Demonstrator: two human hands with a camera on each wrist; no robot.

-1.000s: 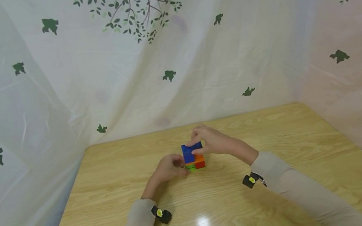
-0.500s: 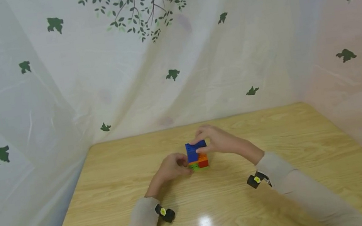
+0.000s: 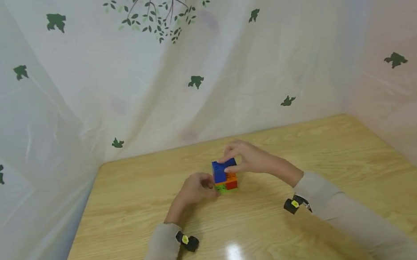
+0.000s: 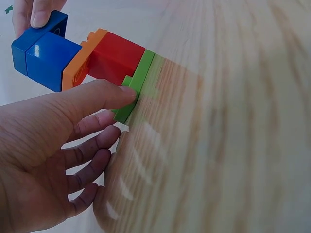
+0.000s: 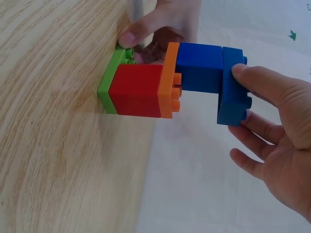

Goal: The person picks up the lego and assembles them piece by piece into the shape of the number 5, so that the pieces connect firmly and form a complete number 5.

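Observation:
A stack of toy building bricks stands on the wooden table. At its bottom lies a flat green brick (image 5: 108,88), with a red brick (image 5: 136,91) on one end. Over the red one sits a flat orange brick (image 5: 166,92). A tall blue brick (image 5: 198,68) rises from the orange one's other end, topped by a flat blue brick (image 5: 231,92) that overhangs on the red side. My left hand (image 3: 195,189) pinches the green brick's end, thumb on top. From the right, my right hand (image 3: 252,158) holds the flat blue top brick between thumb and fingers; its far side is partly hidden.
The wooden table (image 3: 138,257) stretches around the stack. A pale curtain (image 3: 138,95) printed with leaves and birds hangs behind and along both sides. Black wrist cameras sit on both sleeves, the left camera (image 3: 189,242) close over the tabletop.
The head view shifts slightly. Both hands keep their holds on the stack, with no visible change in the bricks.

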